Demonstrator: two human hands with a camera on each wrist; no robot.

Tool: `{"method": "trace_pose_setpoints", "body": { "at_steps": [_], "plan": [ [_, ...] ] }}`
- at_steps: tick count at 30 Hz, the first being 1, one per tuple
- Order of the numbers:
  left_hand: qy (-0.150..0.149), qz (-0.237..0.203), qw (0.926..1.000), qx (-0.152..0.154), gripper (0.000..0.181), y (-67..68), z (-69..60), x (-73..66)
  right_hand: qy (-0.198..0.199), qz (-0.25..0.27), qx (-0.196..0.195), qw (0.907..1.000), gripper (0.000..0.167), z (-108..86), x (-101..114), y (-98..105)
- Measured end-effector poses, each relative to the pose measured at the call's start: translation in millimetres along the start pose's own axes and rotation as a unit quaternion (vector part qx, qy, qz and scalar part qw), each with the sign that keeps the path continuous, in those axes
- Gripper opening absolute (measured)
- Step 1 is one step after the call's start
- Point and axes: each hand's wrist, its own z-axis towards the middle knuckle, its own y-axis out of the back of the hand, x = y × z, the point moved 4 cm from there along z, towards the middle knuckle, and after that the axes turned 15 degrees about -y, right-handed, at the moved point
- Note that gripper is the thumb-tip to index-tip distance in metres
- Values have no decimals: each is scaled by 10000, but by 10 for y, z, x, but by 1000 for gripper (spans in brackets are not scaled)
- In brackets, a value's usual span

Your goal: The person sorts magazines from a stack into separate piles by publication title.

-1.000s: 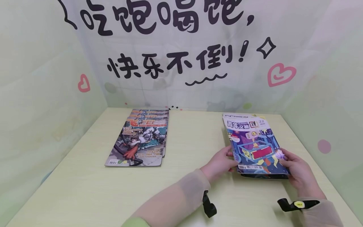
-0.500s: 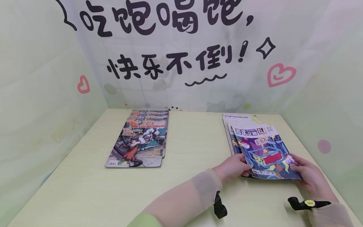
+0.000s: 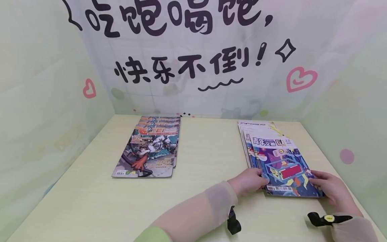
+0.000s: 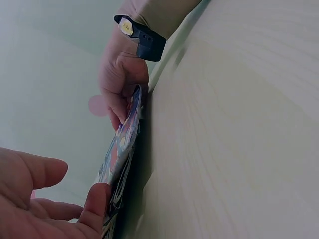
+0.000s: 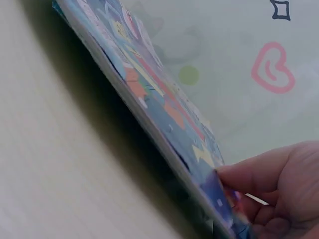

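A magazine [image 3: 284,171] with a purple-blue cover and white title band lies on top of a fanned pile of magazines [image 3: 246,148] at the right of the table. My right hand [image 3: 334,190] pinches its near right corner, thumb on the cover; the right wrist view shows this magazine [image 5: 149,94] tilted, its near edge raised above the table. At the pile's left edge is my left hand [image 3: 249,182]. In the left wrist view the left hand's fingers [image 4: 94,209] touch the edge while the thumb stands apart from the cover.
A second stack of magazines [image 3: 148,154], its titles orange and staggered, lies at the left of the pale wooden table [image 3: 105,208]. Cloth walls with black lettering and pink hearts [image 3: 301,79] enclose the table's back and sides.
Both hands have moved right and slightly nearer along with the top magazine. It has slid off the others, so the left edges and covers of those beneath now show.
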Motion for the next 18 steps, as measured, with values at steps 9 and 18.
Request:
{"method": "trace_pose_setpoints", "body": {
  "at_steps": [9,18],
  "plan": [
    [-532,1071,9902,718,45,205,-72,46,407,-1552,-536,9856,73,-196,332,-56],
    [-1144,2576,9485,1447,46,647,-243,41,1680,-1672,-62,9715,69,-583,1100,-669]
  ]
}}
